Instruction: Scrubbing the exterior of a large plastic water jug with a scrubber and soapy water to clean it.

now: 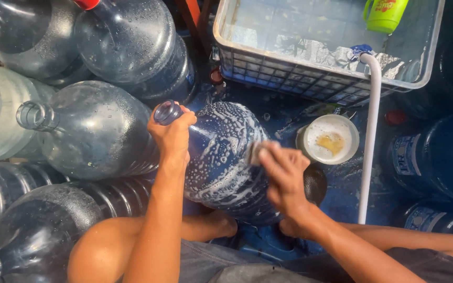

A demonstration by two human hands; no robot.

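The left hand (pixel 173 133) is closing its grip around the neck of a big blue jug (pixel 226 157), fingers wrapped just below the open mouth. The jug is lying tilted between the person's knees, mouth pointing up and to the left, its side covered in white suds.

The right hand (pixel 285 175) is pressing a small pale scrubber (pixel 255 152) against the soapy flank of the jug. The fingers are clamped on the scrubber, which is blurred, so its exact kind cannot be told.

Just beside the jug on its right, a white bowl (pixel 329 139) is sitting on the wet blue floor (pixel 284 112), holding a little yellowish liquid. A white hose (pixel 370 131) is running down past the bowl's right edge, coming out of a grey crate (pixel 289 78) that is standing beyond the jug and is filled with water. A green mug (pixel 385 14) is resting at the crate's far side.

To the left, a heap of empty jugs (pixel 93 131) is lying stacked on their sides, wet with droplets, the nearest one touching the left forearm's side of the soapy jug. More jugs with labels (pixel 431 157) are standing at the right, well apart from the hands. A red cap (pixel 86 3) is showing at the top edge.
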